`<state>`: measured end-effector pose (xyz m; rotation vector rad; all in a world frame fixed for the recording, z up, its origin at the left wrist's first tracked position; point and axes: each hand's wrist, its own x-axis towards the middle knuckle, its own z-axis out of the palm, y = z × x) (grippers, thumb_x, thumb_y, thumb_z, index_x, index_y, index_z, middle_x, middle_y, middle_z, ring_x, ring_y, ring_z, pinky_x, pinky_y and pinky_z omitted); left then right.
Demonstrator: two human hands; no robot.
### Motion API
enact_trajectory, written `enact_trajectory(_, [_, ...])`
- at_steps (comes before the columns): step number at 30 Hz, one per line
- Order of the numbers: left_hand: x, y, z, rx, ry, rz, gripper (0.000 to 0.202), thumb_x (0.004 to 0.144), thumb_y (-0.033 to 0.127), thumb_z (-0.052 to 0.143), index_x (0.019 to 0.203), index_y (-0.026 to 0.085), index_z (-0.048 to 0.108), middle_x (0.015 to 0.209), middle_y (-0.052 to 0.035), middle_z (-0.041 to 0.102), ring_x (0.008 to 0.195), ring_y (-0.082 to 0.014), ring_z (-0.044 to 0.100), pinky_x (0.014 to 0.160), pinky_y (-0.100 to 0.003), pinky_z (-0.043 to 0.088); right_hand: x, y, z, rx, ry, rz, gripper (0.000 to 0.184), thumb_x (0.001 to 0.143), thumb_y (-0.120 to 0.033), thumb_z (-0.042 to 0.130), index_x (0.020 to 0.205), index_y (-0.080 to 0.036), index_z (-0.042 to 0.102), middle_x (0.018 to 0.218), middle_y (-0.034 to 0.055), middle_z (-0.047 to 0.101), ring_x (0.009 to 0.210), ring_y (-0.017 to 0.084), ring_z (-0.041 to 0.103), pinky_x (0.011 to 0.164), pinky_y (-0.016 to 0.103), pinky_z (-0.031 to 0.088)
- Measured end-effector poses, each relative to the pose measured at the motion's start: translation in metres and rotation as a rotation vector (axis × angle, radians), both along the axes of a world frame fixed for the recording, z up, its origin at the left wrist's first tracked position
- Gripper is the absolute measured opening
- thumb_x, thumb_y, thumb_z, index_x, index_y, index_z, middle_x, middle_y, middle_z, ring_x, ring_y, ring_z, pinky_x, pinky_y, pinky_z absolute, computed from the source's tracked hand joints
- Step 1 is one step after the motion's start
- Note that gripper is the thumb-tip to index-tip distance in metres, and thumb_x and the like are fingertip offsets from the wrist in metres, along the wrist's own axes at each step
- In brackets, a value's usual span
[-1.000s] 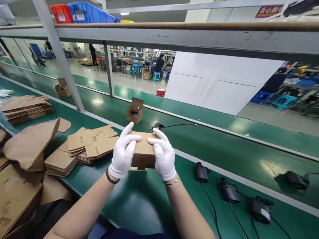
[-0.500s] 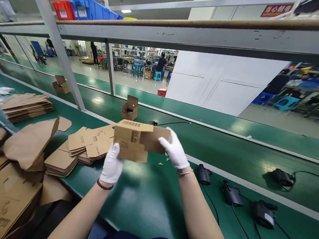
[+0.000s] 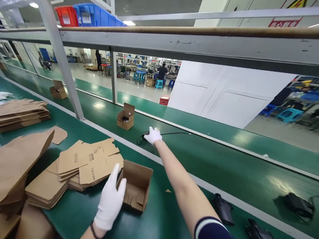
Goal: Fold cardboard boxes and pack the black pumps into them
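Green bench top (image 3: 168, 229) in the foreground, with black devices (image 3: 223, 209) at lower right, the lowermost cropped by the frame. Towards the middle, a white-gloved left hand (image 3: 109, 202), thumb and fingers parted at the left edge of an open brown box (image 3: 138, 182), probably to steady it; impossible to tell whether lightly pinching the wall or merely touching. Just left of that box, printed cartons (image 3: 93, 159) in overlapping piles, presumably kept flat to save room. Farther out, past the pale strip on the green belt, a gloved right hand (image 3: 153, 135) at full stretch over a small dark corded item (image 3: 146, 133), mostly covered by fingers, so grip and shape both uncertain. Beyond and to the left, another box (image 3: 125, 119), lid raised, with dark contents too small to identify. Farthest, past the rack rail (image 3: 175, 42), a distant person (image 3: 161, 73), details lost.
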<state>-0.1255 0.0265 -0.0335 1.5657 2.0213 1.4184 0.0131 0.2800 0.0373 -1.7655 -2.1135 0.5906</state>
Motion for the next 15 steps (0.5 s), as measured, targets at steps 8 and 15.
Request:
enact_trajectory(8, [0.014,-0.047,0.031,0.394,0.152,-0.159,0.071,0.082,0.019,0.063,0.144,0.040,0.038,0.142,0.0002,0.053,0.124,-0.0264,0.056,0.105,-0.041,0.050,-0.008,0.025,-0.059,0.098,0.052,-0.130,0.063,0.070,-0.036,0.072,0.123,-0.012,0.048,0.121,0.0173,0.049,0.111,0.027,0.054,0.093,0.037,0.046])
enact_trajectory(15, [0.094,-0.023,0.078,0.130,-0.116,-0.498,0.071,0.086,0.026,0.058,0.150,0.034,0.027,0.151,-0.0042,0.041,0.137,-0.0279,0.041,0.110,-0.044,0.043,0.099,-0.079,-0.022,0.720,0.159,0.049,0.061,0.067,-0.026,0.070,0.124,-0.018,0.049,0.121,0.0147,0.049,0.116,0.028,0.051,0.100,0.045,0.046])
